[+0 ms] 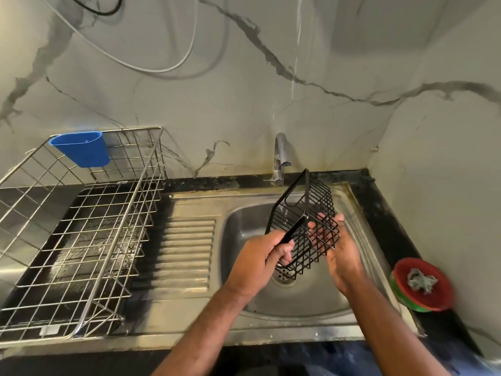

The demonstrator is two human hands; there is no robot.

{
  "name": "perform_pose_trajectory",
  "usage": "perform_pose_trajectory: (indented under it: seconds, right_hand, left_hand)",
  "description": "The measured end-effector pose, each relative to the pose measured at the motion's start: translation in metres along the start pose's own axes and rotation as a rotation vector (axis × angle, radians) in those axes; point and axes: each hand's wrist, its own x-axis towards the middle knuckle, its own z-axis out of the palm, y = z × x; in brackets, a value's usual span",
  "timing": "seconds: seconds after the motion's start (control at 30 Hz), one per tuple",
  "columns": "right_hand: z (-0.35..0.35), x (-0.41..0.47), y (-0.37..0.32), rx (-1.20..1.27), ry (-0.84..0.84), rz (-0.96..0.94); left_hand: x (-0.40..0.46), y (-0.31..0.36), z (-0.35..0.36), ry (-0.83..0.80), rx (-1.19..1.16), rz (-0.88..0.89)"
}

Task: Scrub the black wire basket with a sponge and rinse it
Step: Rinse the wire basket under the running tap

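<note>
The black wire basket point(311, 210) is tilted on end over the steel sink point(244, 270), under a thin stream of water from the tap point(280, 156). My left hand point(260, 259) grips its near rim bar. My right hand point(340, 253) lies flat against the basket's outer mesh, fingers spread behind the wires. No sponge shows in either hand. A grey scrubber point(421, 279) lies in a red and green dish point(406, 299) on the counter at the right.
A steel wire dish rack point(89, 240) stands on the left drainboard, with a blue plastic cup holder point(82, 149) hung on its back rail. The ribbed drainboard point(187, 253) lies between rack and sink. Marble wall and loose cables are behind.
</note>
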Motion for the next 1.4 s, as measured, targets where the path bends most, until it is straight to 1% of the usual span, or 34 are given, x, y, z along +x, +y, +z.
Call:
perform_pose_trajectory:
  seconds: [0.3,0.37,0.43,0.5,0.57,0.63,0.7,0.83,0.97,1.03,1.13,1.27,1.4]
  right_hand:
    - [-0.005,-0.005,0.002,-0.004,-0.001,0.000]
    - [-0.005,-0.006,0.001,-0.034,-0.008,-0.010]
    - [-0.003,-0.009,-0.001,-0.090,-0.012,-0.052]
    - [0.002,-0.012,-0.004,-0.177,-0.040,-0.102]
    - [0.007,-0.010,-0.006,-0.265,-0.086,-0.132]
    - [0.009,-0.007,-0.006,-0.339,-0.142,-0.112]
    - [0.011,-0.006,-0.004,-0.367,-0.181,-0.075]
    - [0.014,-0.004,0.004,-0.443,-0.210,-0.052]
    - [0.022,0.001,-0.010,-0.497,-0.125,-0.131]
    - [0.026,0.003,-0.017,-0.483,-0.123,-0.156]
    - [0.026,0.011,-0.013,-0.503,-0.172,-0.209]
    - [0.021,0.023,-0.002,-0.509,-0.201,-0.188]
    - [0.022,0.033,-0.004,-0.508,-0.124,-0.144]
  left_hand:
    - [-0.003,-0.003,0.002,-0.023,-0.031,-0.026]
    - [-0.002,-0.002,0.003,-0.020,-0.033,-0.031]
    - [0.000,0.000,0.005,0.018,-0.070,-0.047]
    - [0.002,0.006,0.010,0.092,-0.188,-0.100]
    - [0.006,0.017,0.013,0.161,-0.364,-0.237]
    - [0.011,0.026,0.013,0.205,-0.523,-0.402]
    - [0.017,0.028,0.011,0.241,-0.597,-0.479]
    - [0.032,0.024,0.005,0.263,-0.610,-0.559]
    - [0.049,0.016,0.006,0.272,-0.656,-0.635]
    - [0.057,0.013,0.009,0.270,-0.700,-0.665]
    - [0.067,0.007,0.012,0.260,-0.723,-0.679]
    - [0.077,0.000,0.013,0.248,-0.703,-0.671]
    - [0.095,-0.002,0.014,0.274,-0.763,-0.707]
